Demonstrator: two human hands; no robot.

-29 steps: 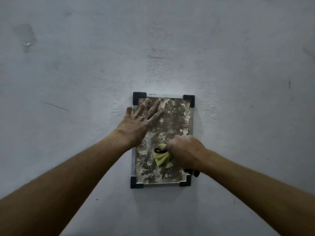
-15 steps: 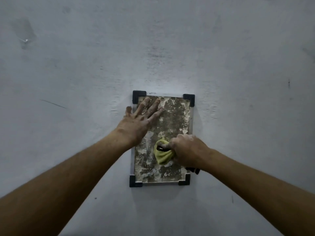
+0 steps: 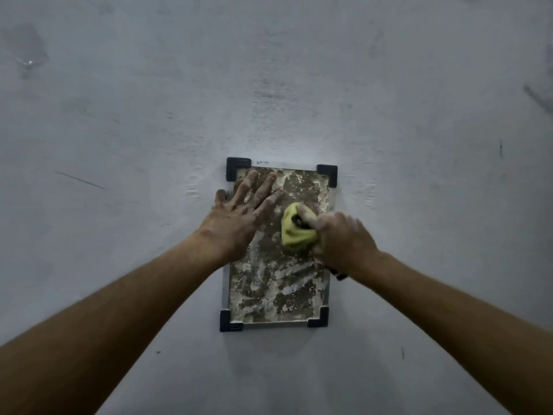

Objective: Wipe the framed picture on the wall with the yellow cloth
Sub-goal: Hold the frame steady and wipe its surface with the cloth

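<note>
Framed picture [image 3: 276,283] hangs on the wall [image 3: 389,85], just below centre of shot, portrait orientation, black corner caps, mottled brown-and-white face with pale streaks in the lower half.

Left hand [image 3: 236,220]: fingers [image 3: 263,187] spread wide and flat, palm pressed on the upper-left part of the picture. Fingertips reach almost to the top-left corner cap; thumb sits over the left edge, on or right against the wall. Grips nothing, just pressed flat against the glass.

Right hand [image 3: 341,238]: fingers curled tight around the yellow cloth [image 3: 294,232], which is bunched into a wad and pushed against the picture's upper-right area, just beside the left hand's fingertips. Small dark thing shows inside the wad and another dark bit pokes out under the wrist; can't tell what either is. Hand looks slightly motion-blurred.

Wall is grey-white plaster, dim light, scuffed: dark smudge upper left, thin scratch mid-left, streak at the right edge, small specks lower down.

Both forearms are bare and come up from the bottom corners, converging on the picture, wrists nearly straight.
</note>
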